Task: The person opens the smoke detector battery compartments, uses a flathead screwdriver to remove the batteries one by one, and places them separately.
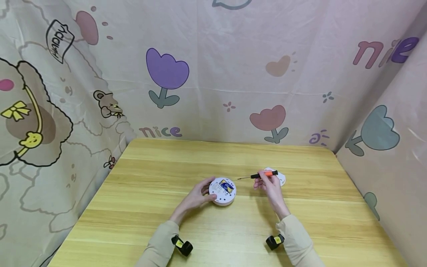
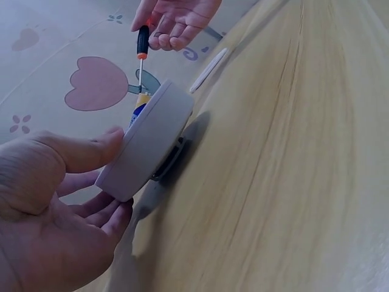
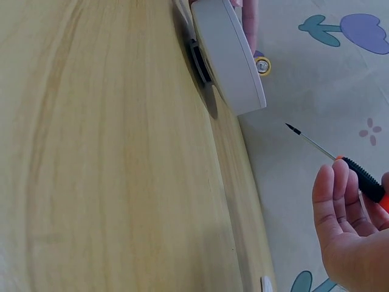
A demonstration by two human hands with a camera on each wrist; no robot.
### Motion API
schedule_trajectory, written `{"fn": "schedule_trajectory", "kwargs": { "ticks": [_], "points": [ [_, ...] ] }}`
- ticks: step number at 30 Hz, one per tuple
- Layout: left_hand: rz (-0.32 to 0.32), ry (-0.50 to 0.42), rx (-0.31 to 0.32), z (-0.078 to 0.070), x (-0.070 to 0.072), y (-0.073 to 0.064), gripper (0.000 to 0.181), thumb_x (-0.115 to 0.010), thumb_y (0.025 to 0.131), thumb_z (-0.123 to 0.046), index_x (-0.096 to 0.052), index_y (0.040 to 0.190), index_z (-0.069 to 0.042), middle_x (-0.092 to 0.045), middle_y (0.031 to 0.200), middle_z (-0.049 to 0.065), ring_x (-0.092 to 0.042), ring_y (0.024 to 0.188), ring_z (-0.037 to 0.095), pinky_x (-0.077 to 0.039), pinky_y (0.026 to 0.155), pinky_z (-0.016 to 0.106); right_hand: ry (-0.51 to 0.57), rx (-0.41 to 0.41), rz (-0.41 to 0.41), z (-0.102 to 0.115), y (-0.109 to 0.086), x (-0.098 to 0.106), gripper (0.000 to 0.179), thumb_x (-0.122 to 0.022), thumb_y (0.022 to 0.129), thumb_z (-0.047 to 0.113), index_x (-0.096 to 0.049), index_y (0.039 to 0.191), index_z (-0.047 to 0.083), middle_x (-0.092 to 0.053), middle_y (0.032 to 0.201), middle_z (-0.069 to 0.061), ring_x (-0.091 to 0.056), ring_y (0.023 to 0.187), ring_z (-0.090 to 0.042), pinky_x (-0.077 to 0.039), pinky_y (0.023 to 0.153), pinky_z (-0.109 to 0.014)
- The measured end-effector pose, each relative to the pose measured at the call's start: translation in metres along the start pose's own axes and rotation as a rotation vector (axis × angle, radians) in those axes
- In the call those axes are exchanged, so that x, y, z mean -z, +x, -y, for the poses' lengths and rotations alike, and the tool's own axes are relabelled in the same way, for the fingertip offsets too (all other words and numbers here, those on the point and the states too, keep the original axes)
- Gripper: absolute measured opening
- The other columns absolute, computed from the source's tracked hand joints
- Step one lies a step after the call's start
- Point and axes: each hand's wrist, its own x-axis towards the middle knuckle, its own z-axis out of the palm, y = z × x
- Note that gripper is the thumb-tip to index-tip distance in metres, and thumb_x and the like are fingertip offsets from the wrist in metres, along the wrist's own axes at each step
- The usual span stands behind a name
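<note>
A round white device (image 1: 217, 191), much like a smoke alarm, shows its face with a blue-and-yellow battery (image 3: 262, 66) set in it. My left hand (image 1: 196, 195) holds it by the left side, thumb on the near rim and fingers along the edge. In the left wrist view a dark piece (image 2: 169, 163) sticks out under the device, close over the table. My right hand (image 1: 272, 190) grips a screwdriver (image 1: 255, 176) with a black-and-orange handle. Its thin shaft points left, the tip short of the device.
A flat white cover plate (image 1: 282, 179) lies on the wooden table (image 1: 150, 163) behind my right hand, partly hidden by it. Printed curtains (image 1: 213, 92) hang around the back and sides of the table. Black wrist cameras (image 1: 182, 246) sit on both sleeves.
</note>
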Motion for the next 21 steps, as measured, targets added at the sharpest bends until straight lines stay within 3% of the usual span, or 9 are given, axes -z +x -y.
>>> {"fn": "schedule_trajectory", "kwargs": {
  "ticks": [8,21],
  "points": [
    [-0.048,-0.068,0.035,0.000,-0.002,0.002,0.063,-0.054,0.096,0.006,-0.025,0.151,0.015,-0.028,0.158,0.036,-0.033,0.147,0.048,-0.028,0.123,0.051,0.001,-0.011,-0.009,0.001,-0.001,0.000,0.023,-0.047,0.107,0.015,-0.051,0.114,-0.006,-0.065,0.080,-0.003,-0.063,0.064,-0.010,-0.060,0.064,-0.023],
    [-0.205,0.035,0.012,0.001,-0.011,0.005,0.046,-0.053,0.097,0.004,-0.047,0.142,0.011,-0.049,0.147,0.030,-0.047,0.139,0.044,-0.038,0.119,0.050,0.009,-0.006,-0.008,0.000,-0.001,0.001,0.024,-0.048,0.106,0.016,-0.051,0.115,-0.006,-0.065,0.081,-0.004,-0.063,0.065,-0.010,-0.060,0.064,-0.022]
  ]
}}
